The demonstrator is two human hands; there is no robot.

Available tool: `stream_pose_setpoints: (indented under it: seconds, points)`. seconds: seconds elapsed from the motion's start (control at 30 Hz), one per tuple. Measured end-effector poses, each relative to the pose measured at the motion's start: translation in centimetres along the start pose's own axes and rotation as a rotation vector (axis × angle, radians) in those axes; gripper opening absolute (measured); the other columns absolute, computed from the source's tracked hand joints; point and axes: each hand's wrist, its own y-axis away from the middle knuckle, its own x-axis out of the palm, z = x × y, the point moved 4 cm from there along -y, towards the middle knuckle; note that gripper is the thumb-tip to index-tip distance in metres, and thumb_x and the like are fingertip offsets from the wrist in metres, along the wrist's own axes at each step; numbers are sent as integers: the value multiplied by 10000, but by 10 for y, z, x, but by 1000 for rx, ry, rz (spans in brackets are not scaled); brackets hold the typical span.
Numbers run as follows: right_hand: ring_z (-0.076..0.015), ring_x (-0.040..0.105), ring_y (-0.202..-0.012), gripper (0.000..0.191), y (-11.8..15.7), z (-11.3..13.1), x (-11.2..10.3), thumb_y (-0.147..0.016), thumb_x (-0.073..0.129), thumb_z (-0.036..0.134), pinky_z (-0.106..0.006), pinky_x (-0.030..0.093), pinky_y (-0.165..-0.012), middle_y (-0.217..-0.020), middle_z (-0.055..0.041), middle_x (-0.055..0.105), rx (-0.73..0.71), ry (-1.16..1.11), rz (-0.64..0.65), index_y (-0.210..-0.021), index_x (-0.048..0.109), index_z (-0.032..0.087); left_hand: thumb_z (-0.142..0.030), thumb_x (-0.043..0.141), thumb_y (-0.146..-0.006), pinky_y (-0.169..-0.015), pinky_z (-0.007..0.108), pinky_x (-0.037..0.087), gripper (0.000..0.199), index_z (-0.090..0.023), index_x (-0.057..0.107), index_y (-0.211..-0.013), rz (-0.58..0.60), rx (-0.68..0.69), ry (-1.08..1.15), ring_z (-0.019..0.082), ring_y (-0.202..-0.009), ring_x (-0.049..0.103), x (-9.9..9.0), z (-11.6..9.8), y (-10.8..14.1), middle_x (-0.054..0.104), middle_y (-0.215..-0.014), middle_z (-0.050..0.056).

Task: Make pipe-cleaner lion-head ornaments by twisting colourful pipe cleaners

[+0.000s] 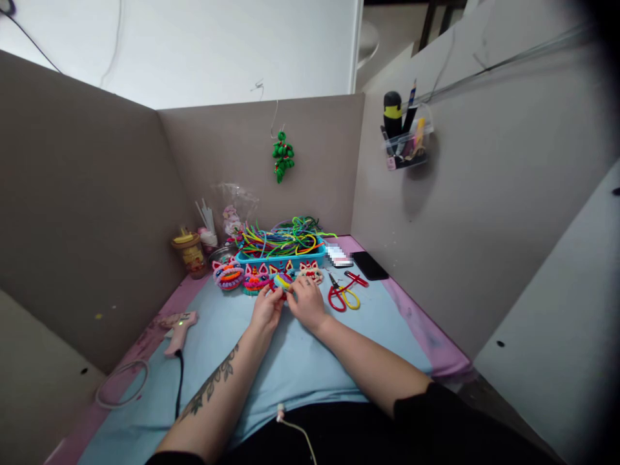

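Both hands meet at a small colourful fuzzy figure [281, 281], with yellow, blue and red parts. My left hand [268, 309] pinches its lower left side. Fingers of my right hand [307, 299] close on its right side and partly cover it. Just behind stand similar fuzzy animal heads: a pink and purple one [228, 274] at the left, a pink and teal one [255, 279] beside it, and a cream and red one [310, 271] behind my right hand. Scissors with red and yellow handles [345, 298] lie right of my right hand.
A blue basket [281, 259] of colourful fuzzy stems stands behind the figures. A black phone [369, 265] lies at the right. The pink glue gun [180, 332] and its cable are at the left, near a cup [190, 256]. Partitions [261, 161] enclose the table.
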Motion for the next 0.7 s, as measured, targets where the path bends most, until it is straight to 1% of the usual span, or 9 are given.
stream_pose_setpoints:
  seconds: [0.23, 0.43, 0.57, 0.7]
  points:
    - [-224, 488, -865, 63, -1, -6, 6, -780, 533, 186, -351, 389, -792, -812, -61, 566, 39, -13, 0, -721, 549, 202, 32, 668, -623, -656, 226, 508, 329, -149, 519, -854, 2, 29, -7, 110, -622, 623, -1, 4, 0, 634, -676, 5]
    - [-238, 495, -847, 86, -3, -7, 5, -771, 525, 166, -365, 397, -765, -794, -67, 560, 62, -61, -25, -699, 535, 213, -29, 743, -565, -706, 262, 503, 422, -158, 515, -896, 27, 68, -47, 121, -661, 631, -1, 5, -2, 638, -708, 1]
    - [-230, 503, -849, 71, -2, -10, 4, -772, 545, 177, -359, 403, -772, -793, -59, 565, 46, -80, -39, -711, 549, 215, -73, 768, -548, -672, 276, 506, 453, -162, 510, -909, -1, 60, -91, 132, -632, 628, -4, 3, -1, 638, -697, 1]
    - [-231, 507, -871, 53, -2, -13, 5, -774, 566, 207, -360, 404, -793, -803, -60, 570, 56, -105, -34, -721, 568, 213, -119, 783, -544, -650, 279, 510, 441, -156, 519, -895, 15, 33, -95, 129, -598, 621, -2, 0, 2, 640, -679, 1]
